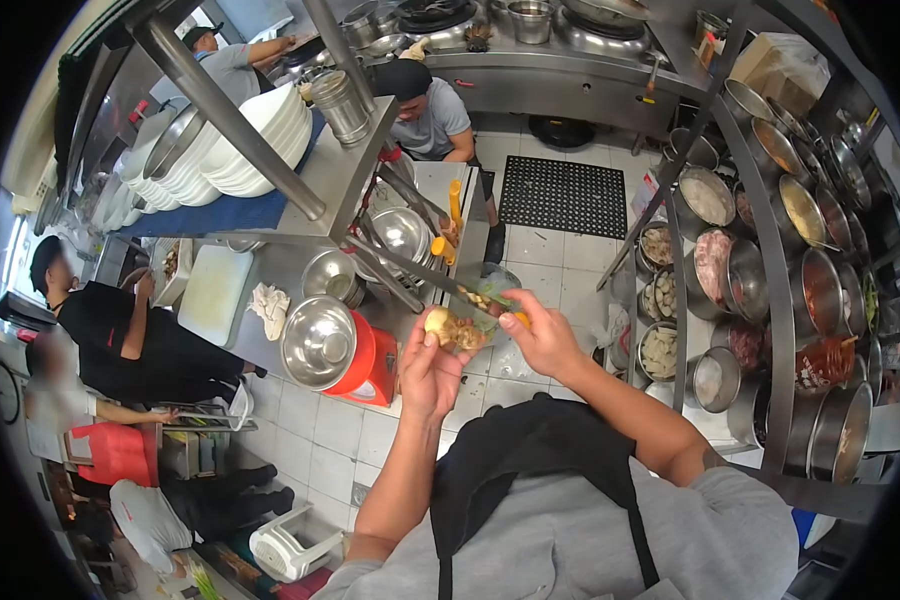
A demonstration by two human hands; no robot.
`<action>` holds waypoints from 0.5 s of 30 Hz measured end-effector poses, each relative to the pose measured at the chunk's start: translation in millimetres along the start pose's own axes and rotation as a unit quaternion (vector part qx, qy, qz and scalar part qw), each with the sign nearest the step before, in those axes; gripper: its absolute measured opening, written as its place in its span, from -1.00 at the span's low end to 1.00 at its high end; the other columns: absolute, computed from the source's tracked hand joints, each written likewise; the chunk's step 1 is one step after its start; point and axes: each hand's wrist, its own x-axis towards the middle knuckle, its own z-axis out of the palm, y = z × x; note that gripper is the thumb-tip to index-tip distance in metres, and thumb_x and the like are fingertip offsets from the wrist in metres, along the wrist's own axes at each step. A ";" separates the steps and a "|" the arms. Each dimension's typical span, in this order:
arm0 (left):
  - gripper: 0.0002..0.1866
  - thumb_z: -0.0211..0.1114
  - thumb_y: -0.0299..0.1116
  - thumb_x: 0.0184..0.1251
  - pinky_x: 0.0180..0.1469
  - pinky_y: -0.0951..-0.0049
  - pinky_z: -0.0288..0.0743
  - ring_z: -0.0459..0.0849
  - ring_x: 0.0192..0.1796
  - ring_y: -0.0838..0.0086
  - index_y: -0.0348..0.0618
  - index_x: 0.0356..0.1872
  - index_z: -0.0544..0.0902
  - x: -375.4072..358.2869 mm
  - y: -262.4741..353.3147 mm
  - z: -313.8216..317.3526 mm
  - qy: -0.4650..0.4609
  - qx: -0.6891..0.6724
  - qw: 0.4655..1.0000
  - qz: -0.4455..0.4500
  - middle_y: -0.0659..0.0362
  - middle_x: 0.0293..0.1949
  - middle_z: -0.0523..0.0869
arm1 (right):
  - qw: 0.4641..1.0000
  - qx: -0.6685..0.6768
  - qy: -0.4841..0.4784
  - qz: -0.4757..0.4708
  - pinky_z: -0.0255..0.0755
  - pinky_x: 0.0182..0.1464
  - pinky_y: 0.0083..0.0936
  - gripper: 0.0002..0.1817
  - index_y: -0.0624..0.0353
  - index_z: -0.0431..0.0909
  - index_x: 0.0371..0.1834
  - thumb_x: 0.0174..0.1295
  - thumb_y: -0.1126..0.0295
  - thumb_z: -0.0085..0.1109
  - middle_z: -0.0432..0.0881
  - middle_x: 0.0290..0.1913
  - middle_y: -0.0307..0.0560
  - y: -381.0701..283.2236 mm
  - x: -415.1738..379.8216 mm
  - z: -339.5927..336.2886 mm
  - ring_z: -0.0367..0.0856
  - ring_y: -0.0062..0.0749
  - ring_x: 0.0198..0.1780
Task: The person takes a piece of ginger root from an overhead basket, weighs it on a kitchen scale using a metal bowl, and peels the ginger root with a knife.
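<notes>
My left hand (432,378) is raised in front of my apron, its fingers closed around a pale yellow, rounded piece of food (437,320). It looks like a peeled onion, though I cannot be sure. Brownish bits (465,335) show beside it, by my left fingertips. My right hand (548,340) grips a long knife by its yellow handle (521,319). The blade (410,268) points up and left, with green and pale scraps clinging near the handle. Behind my hands is what looks like a bin with a clear liner (502,277).
A metal bowl (317,345) rests on an orange-red container (368,362) at left. Shelves of filled metal bowls (705,195) line the right. A black floor mat (562,192) lies ahead. Co-workers (435,115) stand around, and a white plastic stool (295,545) is at lower left.
</notes>
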 end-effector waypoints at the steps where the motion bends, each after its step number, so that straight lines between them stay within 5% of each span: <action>1: -0.49 0.17 -0.15 0.52 0.35 -0.06 0.43 0.54 0.27 0.17 -0.11 0.36 0.33 0.7 0.2 3.9 0.000 -0.001 1.000 -0.010 0.06 0.21 0.54 | 1.000 0.007 -0.009 -0.007 0.49 -0.34 -0.06 -0.49 0.07 0.47 0.21 0.44 -0.09 0.02 0.63 -0.55 0.12 -7.4 0.2 -1.1 0.68 0.16 -0.40; 9: -0.62 0.00 -0.07 0.61 -0.03 0.35 0.60 0.66 0.02 0.30 -0.07 0.22 0.42 7.0 -7.7 -16.2 -0.034 -0.088 0.989 -0.110 0.08 0.13 0.61 | 0.997 0.063 -0.027 -0.039 0.52 -0.30 -0.10 -0.48 0.09 0.47 0.24 0.44 -0.07 0.03 0.68 -0.48 0.12 -29.7 -3.6 2.7 0.70 0.14 -0.37; 15: -0.62 -0.05 -0.16 0.61 -0.15 0.39 0.59 0.67 -0.12 0.30 -0.13 0.27 0.43 3.4 -5.2 -16.7 0.005 -0.089 0.987 -0.137 0.05 0.11 0.62 | 0.997 0.056 -0.043 -0.029 0.54 -0.28 -0.13 -0.47 0.08 0.47 0.26 0.44 -0.07 0.02 0.72 -0.33 0.15 -17.5 -4.6 4.6 0.73 0.13 -0.32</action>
